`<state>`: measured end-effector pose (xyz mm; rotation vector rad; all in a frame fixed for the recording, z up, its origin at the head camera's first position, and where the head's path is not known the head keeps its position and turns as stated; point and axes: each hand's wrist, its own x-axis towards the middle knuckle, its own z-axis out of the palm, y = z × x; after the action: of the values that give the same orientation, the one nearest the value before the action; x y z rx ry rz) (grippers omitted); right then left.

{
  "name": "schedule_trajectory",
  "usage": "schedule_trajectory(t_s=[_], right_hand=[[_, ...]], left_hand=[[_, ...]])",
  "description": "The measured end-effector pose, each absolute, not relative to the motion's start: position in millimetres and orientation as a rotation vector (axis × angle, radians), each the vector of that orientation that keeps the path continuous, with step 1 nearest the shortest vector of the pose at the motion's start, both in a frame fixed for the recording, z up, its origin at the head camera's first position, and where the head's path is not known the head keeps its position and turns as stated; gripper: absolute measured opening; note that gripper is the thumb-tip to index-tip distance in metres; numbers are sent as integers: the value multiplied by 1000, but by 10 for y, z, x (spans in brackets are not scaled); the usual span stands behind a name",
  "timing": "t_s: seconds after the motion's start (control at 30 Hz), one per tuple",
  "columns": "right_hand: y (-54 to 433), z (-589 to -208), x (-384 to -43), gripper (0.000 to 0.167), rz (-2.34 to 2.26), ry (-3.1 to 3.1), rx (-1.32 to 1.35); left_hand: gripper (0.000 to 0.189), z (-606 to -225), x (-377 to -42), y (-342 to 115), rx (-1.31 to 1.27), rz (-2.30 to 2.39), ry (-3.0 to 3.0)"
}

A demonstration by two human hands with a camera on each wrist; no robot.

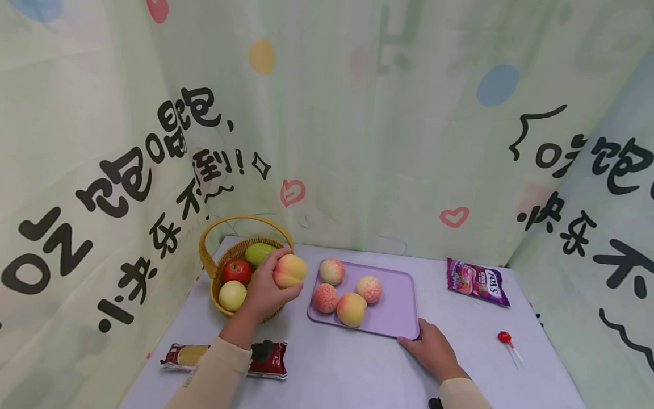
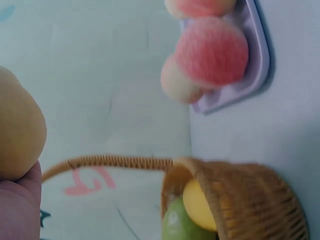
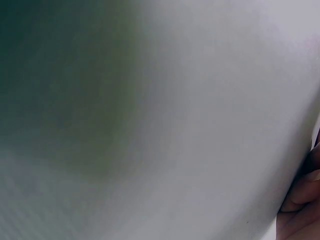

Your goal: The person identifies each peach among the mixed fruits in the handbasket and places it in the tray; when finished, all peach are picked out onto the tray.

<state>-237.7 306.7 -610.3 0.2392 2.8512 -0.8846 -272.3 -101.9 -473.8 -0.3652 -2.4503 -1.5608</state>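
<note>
My left hand point(image 1: 268, 289) grips a yellow-orange peach point(image 1: 290, 271), held up at the right side of the wicker basket point(image 1: 216, 295). In the left wrist view the same peach point(image 2: 20, 125) shows large at the left edge. A red apple point(image 1: 237, 272), a pale yellow round fruit point(image 1: 232, 296) and a green fruit point(image 1: 259, 253) lie in the basket. The lilac tray point(image 1: 393, 295) carries several peaches, among them a yellow-red peach point(image 1: 351, 309) at its near edge. My right hand point(image 1: 433, 347) holds the tray's near right corner; its curled fingers point(image 3: 302, 192) show in the right wrist view.
Behind my left forearm lies a dark red snack packet point(image 1: 271, 363), partly covered by the sleeve. A purple Fox's candy bag point(image 1: 477, 282) sits at the back right, with a red lollipop point(image 1: 504, 337) nearer. A printed curtain point(image 1: 352, 142) encloses the table at the back and sides.
</note>
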Motion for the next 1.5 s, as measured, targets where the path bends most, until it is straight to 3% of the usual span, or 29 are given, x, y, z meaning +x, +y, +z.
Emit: schedule_trajectory(t_s=[0.7, 1.17, 1.5], right_hand=[[3095, -6147, -2358, 88, -883, 2856, 256], [3077, -6123, -2377, 83, -908, 2892, 207], [3083, -6141, -2380, 79, -917, 2905, 197]], left_hand=[[72, -4805, -2605, -175, -827, -1667, -2434], [71, -4980, -2717, 307, -920, -1545, -2527], [71, -5058, -2855, 571, -830, -1587, -2598]])
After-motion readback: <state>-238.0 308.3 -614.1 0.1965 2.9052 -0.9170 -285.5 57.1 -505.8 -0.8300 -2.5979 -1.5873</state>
